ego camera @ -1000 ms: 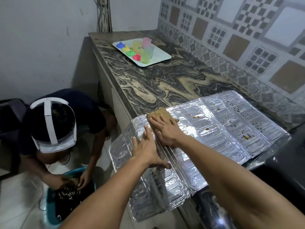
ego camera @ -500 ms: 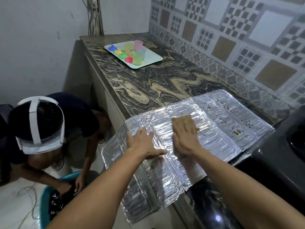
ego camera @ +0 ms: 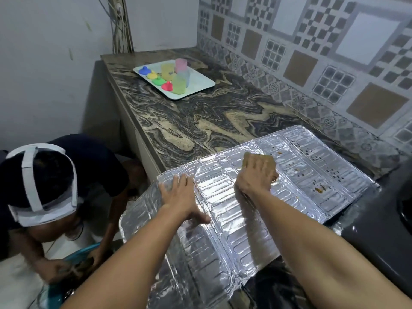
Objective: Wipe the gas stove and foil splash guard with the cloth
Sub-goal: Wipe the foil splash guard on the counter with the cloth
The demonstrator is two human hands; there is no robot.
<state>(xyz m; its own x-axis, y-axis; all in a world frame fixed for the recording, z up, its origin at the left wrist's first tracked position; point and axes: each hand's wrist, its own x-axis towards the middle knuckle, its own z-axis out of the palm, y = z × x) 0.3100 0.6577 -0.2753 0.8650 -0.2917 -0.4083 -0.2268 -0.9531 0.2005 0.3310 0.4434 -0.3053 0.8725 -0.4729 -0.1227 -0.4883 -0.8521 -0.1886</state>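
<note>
The silver foil splash guard [ego camera: 301, 175] lies flat on the marble counter, its near-left panel hanging over the counter edge. Brown grease spots dot its right panels. My right hand [ego camera: 256, 175] presses a folded tan cloth [ego camera: 270, 160] onto the middle panel, fingers spread over it. My left hand [ego camera: 180, 197] lies flat on the left fold, holding the sheet down. The black gas stove [ego camera: 383, 221] shows at the right edge, partly under the guard's corner.
A white tray [ego camera: 200, 84] with coloured cups and lids sits at the counter's [ego camera: 200, 121] far end. A patterned tile wall [ego camera: 312, 63] runs along the right. Another person [ego camera: 44, 186] with a head strap crouches on the floor at left over a teal basin [ego camera: 66, 259].
My right hand slid the cloth from the guard's left side toward the middle-right panel. My left hand stayed flat on the left fold. The view shifted slightly.
</note>
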